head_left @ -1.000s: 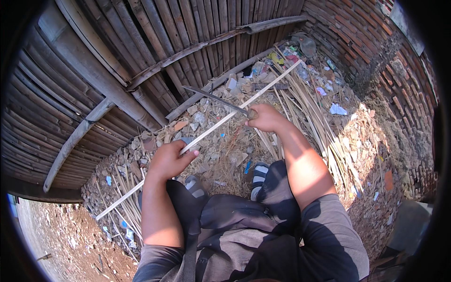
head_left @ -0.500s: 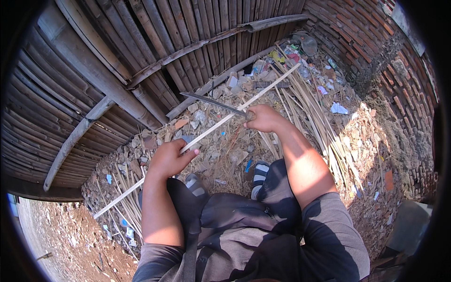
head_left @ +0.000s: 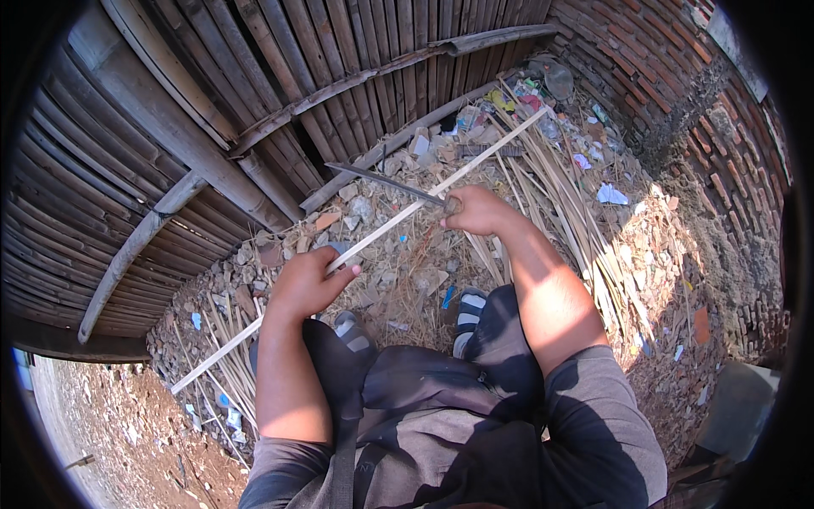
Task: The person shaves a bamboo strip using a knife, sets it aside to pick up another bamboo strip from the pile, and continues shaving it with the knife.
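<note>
The left hand (head_left: 307,282) closes around a long pale bamboo strip (head_left: 398,216), fingers curled over it with the fingertips (head_left: 346,270) showing on its far side. The strip runs slantwise from the lower left, over the rubble-strewn ground (head_left: 398,280), up toward the litter by the brick wall (head_left: 678,76). The right hand (head_left: 476,210) is clenched in a fist around the handle of a dark knife (head_left: 381,181), whose blade points left and lies against the strip. Behind stands a bamboo slat fence (head_left: 254,85); loose bamboo strips (head_left: 568,204) lie heaped at right.
</note>
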The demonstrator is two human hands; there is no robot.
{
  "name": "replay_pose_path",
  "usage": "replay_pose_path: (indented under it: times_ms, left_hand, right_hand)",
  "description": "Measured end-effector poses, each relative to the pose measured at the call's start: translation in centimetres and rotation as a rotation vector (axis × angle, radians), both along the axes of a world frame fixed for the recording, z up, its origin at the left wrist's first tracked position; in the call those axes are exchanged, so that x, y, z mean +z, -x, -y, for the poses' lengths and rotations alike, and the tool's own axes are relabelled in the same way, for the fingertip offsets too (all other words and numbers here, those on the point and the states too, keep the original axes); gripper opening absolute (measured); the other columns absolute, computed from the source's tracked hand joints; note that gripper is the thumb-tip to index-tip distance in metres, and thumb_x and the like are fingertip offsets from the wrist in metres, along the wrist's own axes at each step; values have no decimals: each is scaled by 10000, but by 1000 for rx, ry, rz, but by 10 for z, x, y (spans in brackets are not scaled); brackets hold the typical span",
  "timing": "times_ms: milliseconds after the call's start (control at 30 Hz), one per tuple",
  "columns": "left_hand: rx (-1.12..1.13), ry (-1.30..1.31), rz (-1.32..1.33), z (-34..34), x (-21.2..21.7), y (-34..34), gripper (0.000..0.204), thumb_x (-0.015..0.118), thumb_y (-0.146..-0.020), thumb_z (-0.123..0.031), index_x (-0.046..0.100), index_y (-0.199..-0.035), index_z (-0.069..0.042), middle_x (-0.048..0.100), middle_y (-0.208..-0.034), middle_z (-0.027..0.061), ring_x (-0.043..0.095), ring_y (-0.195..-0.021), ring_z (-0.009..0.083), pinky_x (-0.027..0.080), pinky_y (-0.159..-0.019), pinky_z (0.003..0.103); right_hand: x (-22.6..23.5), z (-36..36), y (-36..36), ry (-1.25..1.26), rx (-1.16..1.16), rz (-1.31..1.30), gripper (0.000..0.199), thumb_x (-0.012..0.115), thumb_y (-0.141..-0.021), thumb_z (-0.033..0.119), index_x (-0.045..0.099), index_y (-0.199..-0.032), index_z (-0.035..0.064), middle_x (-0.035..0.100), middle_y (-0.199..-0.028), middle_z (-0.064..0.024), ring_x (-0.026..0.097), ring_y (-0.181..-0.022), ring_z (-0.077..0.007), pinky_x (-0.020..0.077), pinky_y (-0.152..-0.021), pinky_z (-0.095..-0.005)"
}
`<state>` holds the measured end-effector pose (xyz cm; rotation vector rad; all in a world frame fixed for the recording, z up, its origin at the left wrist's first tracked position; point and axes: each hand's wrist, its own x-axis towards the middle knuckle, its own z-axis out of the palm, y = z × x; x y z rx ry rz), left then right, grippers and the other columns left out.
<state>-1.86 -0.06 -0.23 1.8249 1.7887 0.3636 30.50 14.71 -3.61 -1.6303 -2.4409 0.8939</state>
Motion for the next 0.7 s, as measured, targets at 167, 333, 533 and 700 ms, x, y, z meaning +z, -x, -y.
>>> replay_pose_path:
  times_ms: [167, 333, 533, 700]
  left_hand:
    - [-22, -67, -5, -1, -10, 0, 547, 735, -889, -553, 710, -959, -11, 675, -743, 211, 689, -753, 422, 522, -689, 495]
    - [-9, -15, -1, -2, -3, -1, 519, 746, -898, -510, 714, -1008, -4, 685, -781, 196, 691, -765, 369, 522, -700, 465]
    - [6, 15, -4, -1, -4, 0, 503, 759, -903, -475, 718, -1061, 1, 700, -824, 178, 698, -785, 307, 526, -716, 426]
    - [18, 20, -14, -2, -4, 0, 508, 762, -903, -478, 718, -1071, 0, 704, -827, 174, 699, -783, 295, 530, -721, 413]
  right_hand:
    - [-1, 0, -1, -4, 28, 3, 602, 831, -775, 352, 700, -1262, 22, 707, -1193, -261, 668, -1143, -409, 518, -1006, -437]
    - [-4, -1, 0, -5, 47, -5, 531, 828, -779, 346, 722, -1191, 28, 722, -1123, -252, 681, -1089, -411, 526, -966, -455]
    - [-1, 3, 5, -20, 68, 1, 508, 828, -777, 358, 726, -1146, 25, 721, -1096, -251, 681, -1066, -416, 530, -942, -459]
    - [2, 4, 7, 10, 105, 50, 507, 829, -775, 365, 725, -1134, 22, 718, -1106, -246, 679, -1072, -412, 530, -940, -461]
